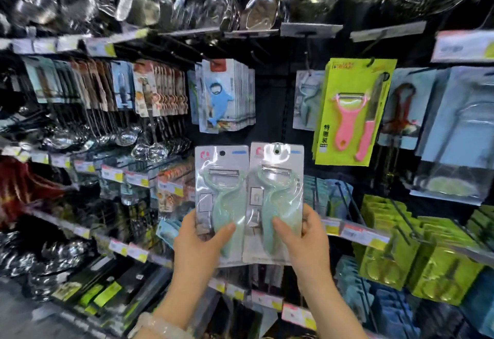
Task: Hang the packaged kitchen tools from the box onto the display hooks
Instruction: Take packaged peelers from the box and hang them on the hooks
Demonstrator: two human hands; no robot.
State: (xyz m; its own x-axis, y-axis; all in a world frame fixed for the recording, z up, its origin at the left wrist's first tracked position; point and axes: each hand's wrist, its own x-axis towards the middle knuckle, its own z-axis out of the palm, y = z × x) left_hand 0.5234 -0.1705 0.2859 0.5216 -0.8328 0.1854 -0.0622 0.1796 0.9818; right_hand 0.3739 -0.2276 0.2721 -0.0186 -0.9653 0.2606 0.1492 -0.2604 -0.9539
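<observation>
I hold two carded packs side by side in front of the display wall, each with a pale green peeler under clear plastic. My left hand (199, 242) grips the lower part of the left peeler pack (220, 194), thumb on its front. My right hand (302, 234) grips the right peeler pack (276, 194) the same way. Both packs stand upright, with their hanging holes at the top. Behind and above them a dark gap in the wall shows bare display hooks (308, 52). No box is in view.
Packed hooks surround the gap: blue shark-shaped tool packs (224, 98) to the left, grey peeler packs (307, 100) and a lime-green pack with pink peeler and knife (352, 114) to the right. Steel ladles (149, 148) hang at left. Price-tag rails (355, 234) jut out below.
</observation>
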